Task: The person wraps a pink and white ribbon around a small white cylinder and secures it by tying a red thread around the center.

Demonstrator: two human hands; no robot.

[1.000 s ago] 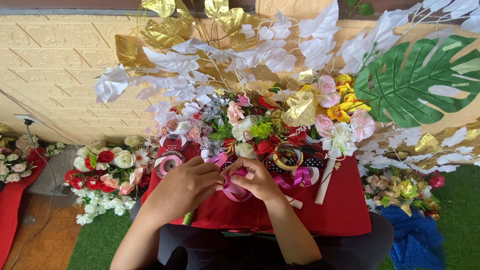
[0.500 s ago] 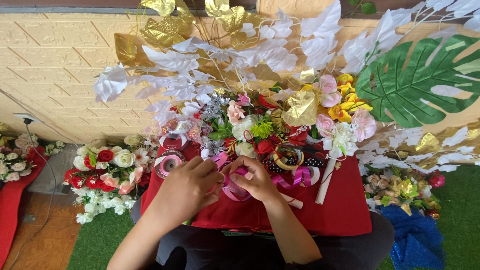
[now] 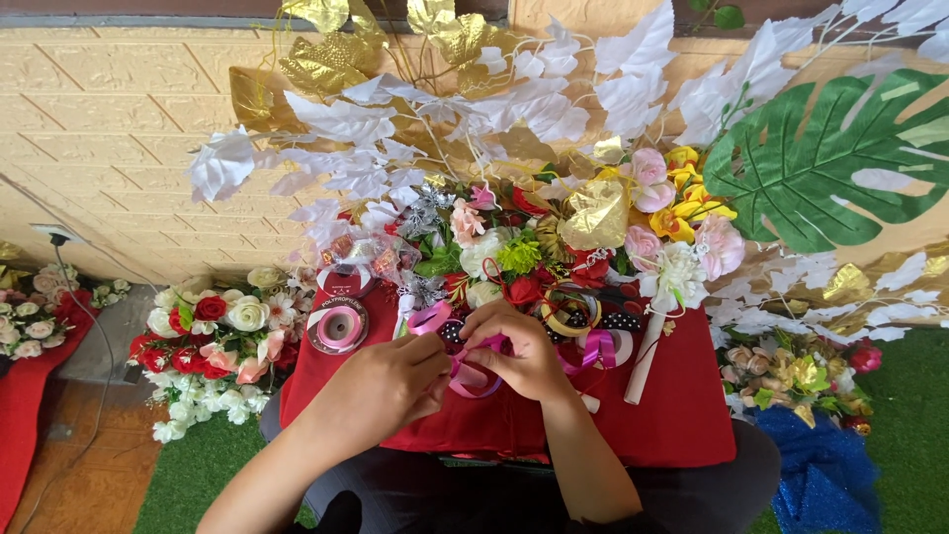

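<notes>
My left hand [image 3: 381, 386] and my right hand [image 3: 522, 354] meet over a red cloth [image 3: 682, 415] that covers my lap. Both pinch a length of pink ribbon [image 3: 465, 374] that loops between the fingers. One more loop of the ribbon [image 3: 427, 318] curls up just above my left hand. Parts of the ribbon are hidden under my fingers.
A pink ribbon spool [image 3: 338, 327] lies left of my hands, more ribbon rolls [image 3: 593, 346] and a white paper-wrapped stick [image 3: 647, 361] to the right. Artificial flowers [image 3: 524, 252], white leaves [image 3: 346, 119] and a big green leaf [image 3: 840, 158] stand behind. Rose bunches [image 3: 213, 331] lie on the green turf.
My hands have shifted only a little while working the pink ribbon; the loop between them has changed shape slightly.
</notes>
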